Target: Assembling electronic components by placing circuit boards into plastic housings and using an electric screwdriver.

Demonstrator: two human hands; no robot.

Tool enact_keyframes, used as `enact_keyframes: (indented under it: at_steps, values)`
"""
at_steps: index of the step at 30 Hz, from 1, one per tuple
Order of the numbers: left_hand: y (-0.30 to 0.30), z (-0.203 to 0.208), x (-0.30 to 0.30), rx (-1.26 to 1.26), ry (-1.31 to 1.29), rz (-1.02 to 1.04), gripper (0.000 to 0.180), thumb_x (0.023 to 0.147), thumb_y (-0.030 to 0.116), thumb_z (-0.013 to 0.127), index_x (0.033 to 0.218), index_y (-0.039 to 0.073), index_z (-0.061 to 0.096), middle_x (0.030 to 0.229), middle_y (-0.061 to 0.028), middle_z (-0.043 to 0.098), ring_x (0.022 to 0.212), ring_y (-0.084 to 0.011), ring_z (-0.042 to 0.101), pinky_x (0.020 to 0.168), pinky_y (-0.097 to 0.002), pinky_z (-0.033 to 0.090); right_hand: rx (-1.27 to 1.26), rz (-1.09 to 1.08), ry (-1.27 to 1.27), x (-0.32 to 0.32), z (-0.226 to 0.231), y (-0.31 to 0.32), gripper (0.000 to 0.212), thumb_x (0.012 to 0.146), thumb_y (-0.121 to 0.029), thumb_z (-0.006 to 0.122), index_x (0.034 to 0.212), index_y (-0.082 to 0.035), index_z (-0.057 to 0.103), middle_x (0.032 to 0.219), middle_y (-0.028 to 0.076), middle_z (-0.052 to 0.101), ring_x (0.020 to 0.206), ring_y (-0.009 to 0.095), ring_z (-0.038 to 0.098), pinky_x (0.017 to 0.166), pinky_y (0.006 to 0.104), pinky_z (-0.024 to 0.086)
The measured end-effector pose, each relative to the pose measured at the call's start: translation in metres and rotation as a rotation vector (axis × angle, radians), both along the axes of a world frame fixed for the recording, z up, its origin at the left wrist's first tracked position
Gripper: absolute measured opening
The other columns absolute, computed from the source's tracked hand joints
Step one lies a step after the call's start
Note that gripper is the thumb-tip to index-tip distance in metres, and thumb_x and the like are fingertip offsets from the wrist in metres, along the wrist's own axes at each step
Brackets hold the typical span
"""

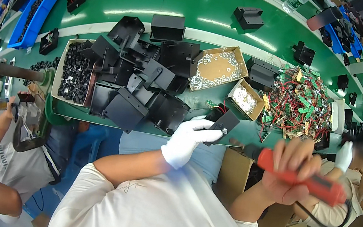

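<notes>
My left hand [188, 139], in a white glove, grips a small black metal housing [223, 126] just past the table's front edge. A shiny nut or screw head [224, 131] shows on the housing's face, and a bit of green circuit board with red wire sticks out behind it. My bare right hand [293, 171] is wrapped round a red electric screwdriver [304, 178] with a black cord. The tool is blurred and points left at the housing; its tip appears close to the metal, but whether they touch I cannot tell.
Black housings [127, 109] lie heaped left of centre, by a box of black caps [76, 73]. Cardboard trays hold nuts [217, 69] and small silvery parts [244, 99]. Wired circuit boards [299, 101] pile at right. A green press [44, 77] stands left; co-workers sit on both sides.
</notes>
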State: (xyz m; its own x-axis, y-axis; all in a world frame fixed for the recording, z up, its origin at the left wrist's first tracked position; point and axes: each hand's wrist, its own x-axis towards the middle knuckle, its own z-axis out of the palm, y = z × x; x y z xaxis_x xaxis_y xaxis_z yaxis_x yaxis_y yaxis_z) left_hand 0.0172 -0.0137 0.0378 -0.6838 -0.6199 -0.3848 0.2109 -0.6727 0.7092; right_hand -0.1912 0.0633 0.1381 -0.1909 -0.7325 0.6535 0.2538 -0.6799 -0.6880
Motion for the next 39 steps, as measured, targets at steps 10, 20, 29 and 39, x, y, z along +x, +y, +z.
enact_keyframes:
  at_steps: [10,20,29,39]
  values:
    - [0.000,0.014,0.003,-0.065,-0.139,-0.011,0.025,0.094,0.017,0.073,0.109,-0.001,0.078,0.097,-0.0043,0.067,0.088,-0.0123,0.057,0.080,-0.0242,0.044,-0.080,-0.378,0.134,0.064,0.018,0.009,0.027,0.092,-0.025,0.082,0.096,-0.013,0.058,0.080,0.002,0.071,0.057,0.012,0.061,0.055,0.0258,0.055]
    - [-0.002,0.016,0.002,-0.081,-0.135,-0.013,0.022,0.093,0.022,0.072,0.098,0.001,0.079,0.092,-0.0034,0.068,0.096,-0.0152,0.052,0.082,-0.0262,0.042,-0.003,-0.189,0.437,0.056,0.012,-0.017,0.025,0.096,-0.034,0.076,0.094,-0.016,0.059,0.078,0.001,0.070,0.053,0.009,0.057,0.050,0.0232,0.048]
    - [-0.009,0.017,0.001,-0.257,-0.215,-0.107,0.025,0.092,0.024,0.073,0.100,0.002,0.081,0.091,-0.0032,0.072,0.096,-0.0159,0.055,0.085,-0.0258,0.041,0.008,-0.187,0.352,0.048,0.005,-0.004,0.030,0.093,-0.036,0.081,0.092,-0.011,0.065,0.078,0.003,0.070,0.053,0.013,0.060,0.053,0.0268,0.051]
    - [-0.004,0.017,-0.004,-0.228,-0.228,-0.051,0.030,0.092,0.025,0.074,0.106,-0.002,0.079,0.100,-0.0070,0.068,0.100,-0.0176,0.056,0.088,-0.0269,0.043,0.013,-0.409,0.242,0.058,0.006,-0.004,0.033,0.096,-0.040,0.077,0.102,-0.011,0.062,0.078,0.004,0.070,0.052,0.011,0.058,0.051,0.0264,0.049]
